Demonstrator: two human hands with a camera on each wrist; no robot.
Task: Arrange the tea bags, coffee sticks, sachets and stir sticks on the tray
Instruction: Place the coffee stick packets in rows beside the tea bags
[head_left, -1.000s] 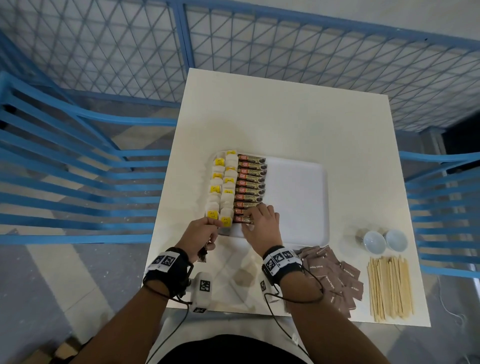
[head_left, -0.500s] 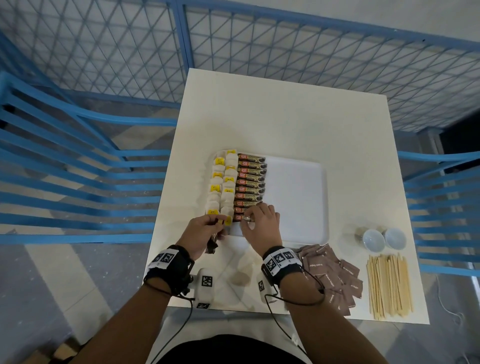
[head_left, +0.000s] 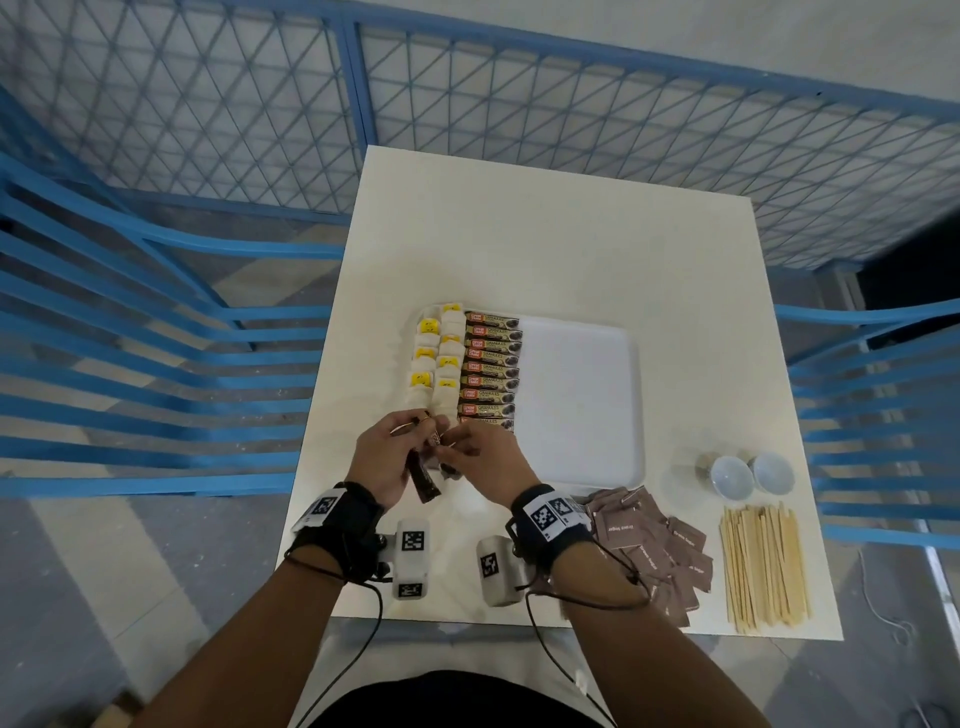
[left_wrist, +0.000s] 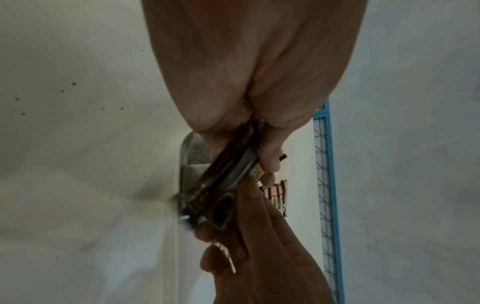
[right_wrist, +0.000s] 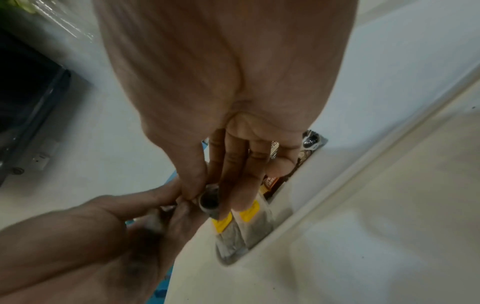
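A white tray holds two columns of yellow-tagged tea bags at its left side, with a row of coffee sticks beside them. At the tray's near left corner my left hand grips a small bundle of dark coffee sticks, seen close in the left wrist view as coffee sticks. My right hand pinches the end of one coffee stick in that bundle between thumb and fingers. Tea bags lie just below the hands.
Brown sugar sachets lie in a loose heap on the table near the tray's front right corner. Wooden stir sticks lie to their right, behind them two small white cups. Blue railings surround the table.
My right hand left the near end of the coffee stick row and moved left to the bundle. My left hand lifted the bundle slightly toward it.
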